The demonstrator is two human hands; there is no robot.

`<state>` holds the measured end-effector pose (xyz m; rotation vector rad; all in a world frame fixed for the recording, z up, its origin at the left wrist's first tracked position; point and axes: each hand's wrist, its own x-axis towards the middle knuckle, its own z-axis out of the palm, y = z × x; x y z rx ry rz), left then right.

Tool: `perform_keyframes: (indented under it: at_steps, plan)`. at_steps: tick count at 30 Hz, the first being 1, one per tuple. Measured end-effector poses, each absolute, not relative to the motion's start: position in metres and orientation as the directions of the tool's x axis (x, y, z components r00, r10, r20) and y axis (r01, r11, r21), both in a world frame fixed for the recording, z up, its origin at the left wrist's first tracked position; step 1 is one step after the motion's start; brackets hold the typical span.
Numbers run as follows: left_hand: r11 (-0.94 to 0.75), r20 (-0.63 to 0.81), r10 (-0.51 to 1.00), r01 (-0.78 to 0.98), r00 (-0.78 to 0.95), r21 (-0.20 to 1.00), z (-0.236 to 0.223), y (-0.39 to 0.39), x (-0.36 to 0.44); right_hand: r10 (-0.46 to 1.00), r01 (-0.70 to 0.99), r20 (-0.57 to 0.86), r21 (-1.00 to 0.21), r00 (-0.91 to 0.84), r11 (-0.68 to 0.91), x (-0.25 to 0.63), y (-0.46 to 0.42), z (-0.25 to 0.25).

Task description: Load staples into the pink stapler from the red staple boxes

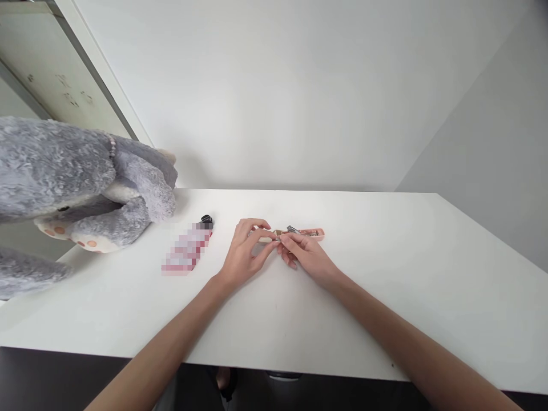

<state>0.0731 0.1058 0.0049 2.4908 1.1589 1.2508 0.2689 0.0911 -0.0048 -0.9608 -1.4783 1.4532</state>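
Observation:
My left hand [247,251] and my right hand [309,256] meet over the middle of the table. Their thumbs and fingertips pinch together around something small and greyish that I cannot make out. A small tan box [278,232] shows just behind the fingertips, partly covered by my left fingers. Beyond my right hand lies a pink stapler [317,233], opened up, its metal part [293,229] raised at the left end. My right hand hides some of the stapler's near side.
A pixelated pink-and-white item [187,250] with a black end lies left of my hands on the white table [377,274]. A large grey plush toy [85,177] sits at the far left. The wall [299,103] rises behind the table's back edge.

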Motion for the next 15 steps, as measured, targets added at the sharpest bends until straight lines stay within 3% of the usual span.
perform_keyframes:
  at_steps: [4,9,15]
  plan:
    - [-0.643,0.601,0.75,0.521,0.278,0.561,0.0073,0.1035,0.0769,0.966,0.042,0.16,-0.984,-0.205,0.172,0.2653,0.0878,-0.0075]
    - [-0.571,0.53,0.816,0.469,0.232,0.674,0.0114,0.1,0.0804,0.918,0.28,0.383,-0.875,-0.101,0.395,0.263,0.0828,-0.0107]
    - [-0.553,0.545,0.814,0.554,0.199,0.623,0.0103,0.1009,0.0807,0.861,0.394,0.504,-0.781,-0.061,0.485,0.2653,0.0833,-0.0134]
